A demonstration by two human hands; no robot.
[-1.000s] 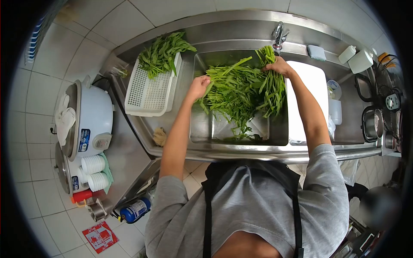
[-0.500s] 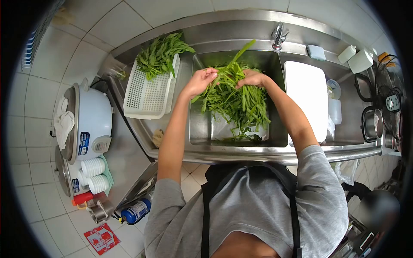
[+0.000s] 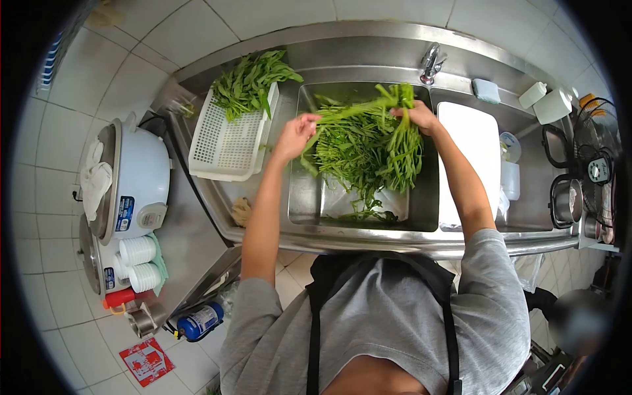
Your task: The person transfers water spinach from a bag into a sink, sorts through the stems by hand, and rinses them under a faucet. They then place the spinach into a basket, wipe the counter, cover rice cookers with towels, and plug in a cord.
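Note:
Long-stemmed leafy greens (image 3: 355,145) are heaped in the left basin of a steel sink (image 3: 306,204). Toward the back right of that basin, my right hand (image 3: 419,118) is closed around a bunch of the greens, its stem ends pointing up and leaves hanging down. My left hand (image 3: 297,136), over the basin's left side, has its fingers pinched on a single green strand. That strand stretches across toward the bunch. To the left, a white perforated basket (image 3: 224,148) carries more of the greens at its far end.
A white board (image 3: 469,168) lies over part of the right basin, with plastic containers (image 3: 510,178) beside it. Behind are a faucet (image 3: 431,64) and a sponge (image 3: 486,91). Wire strainers (image 3: 596,131) hang at the far right. A large cooker (image 3: 141,184) stands at left.
My hands have moved apart: the right one went right with the bunch, and the left one shifted slightly left and down. A strand now spans between them.

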